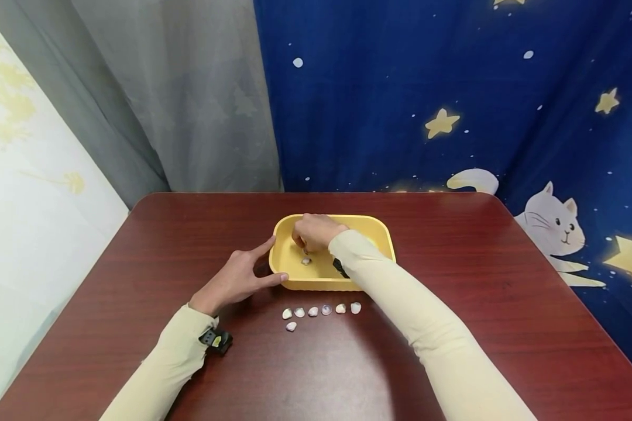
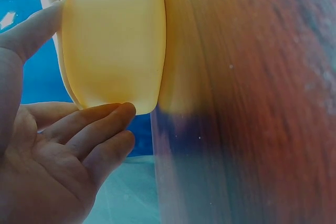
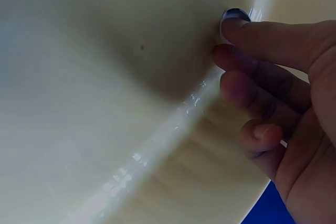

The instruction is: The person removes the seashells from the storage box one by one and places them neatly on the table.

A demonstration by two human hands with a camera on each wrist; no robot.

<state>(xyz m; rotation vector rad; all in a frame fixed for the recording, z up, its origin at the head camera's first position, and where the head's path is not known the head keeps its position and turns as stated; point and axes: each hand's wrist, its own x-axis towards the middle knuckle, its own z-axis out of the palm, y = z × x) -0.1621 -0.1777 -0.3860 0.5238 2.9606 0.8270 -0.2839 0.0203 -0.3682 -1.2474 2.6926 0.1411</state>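
A yellow plastic basin [image 1: 326,284] stands on the table. My right hand [image 1: 317,230] reaches down inside it and pinches a small shell [image 3: 237,14] between thumb and fingertips, low by the basin's wall. A second shell [image 1: 306,261] lies on the basin floor close to those fingers. My left hand [image 1: 237,275] touches the basin's left end from outside, thumb and forefinger spread along the rim. In the left wrist view, the other fingers [image 2: 107,129] of that hand lie fairly straight against the end wall.
On the dark red wooden table [image 1: 189,228], a row of several shells [image 1: 313,312] lies in front of the basin. One more shell [image 1: 291,327] sits nearer, below the row's left end. A blue curtain [image 1: 379,105] and a grey curtain [image 1: 189,105] hang behind the table.
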